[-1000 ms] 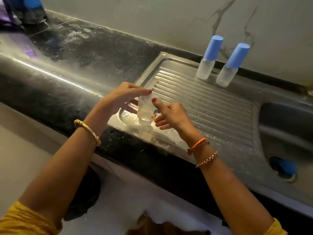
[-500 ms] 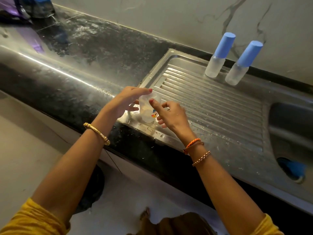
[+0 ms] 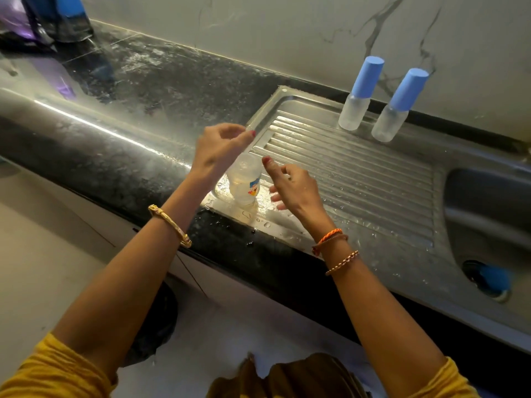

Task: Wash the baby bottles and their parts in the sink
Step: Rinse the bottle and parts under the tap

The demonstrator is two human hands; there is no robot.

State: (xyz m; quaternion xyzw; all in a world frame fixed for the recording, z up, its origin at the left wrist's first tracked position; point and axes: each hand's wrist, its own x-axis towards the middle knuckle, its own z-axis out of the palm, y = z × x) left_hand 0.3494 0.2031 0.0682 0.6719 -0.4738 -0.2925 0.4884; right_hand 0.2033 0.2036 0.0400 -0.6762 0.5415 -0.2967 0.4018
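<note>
A clear, uncapped baby bottle (image 3: 244,182) with a small coloured print stands upright on the front left corner of the steel draining board (image 3: 359,179). My left hand (image 3: 221,147) hovers just above and left of its mouth, fingers loosely curled, with nothing visibly in them. My right hand (image 3: 293,188) is beside the bottle on its right, fingers relaxed and thumb raised, not touching it. Two clear bottles with blue caps, one (image 3: 355,104) and the other (image 3: 393,116), stand at the back of the board by the wall.
The sink basin (image 3: 488,214) lies at the right, with a blue object (image 3: 494,278) at its drain. A wet black counter (image 3: 129,90) stretches to the left, with dark and purple items (image 3: 43,21) at its far end. Water drops lie on the board's front rim.
My left hand has let go of the bottle's top and risen above it. My right hand has drawn slightly away from the bottle, which now stands by itself.
</note>
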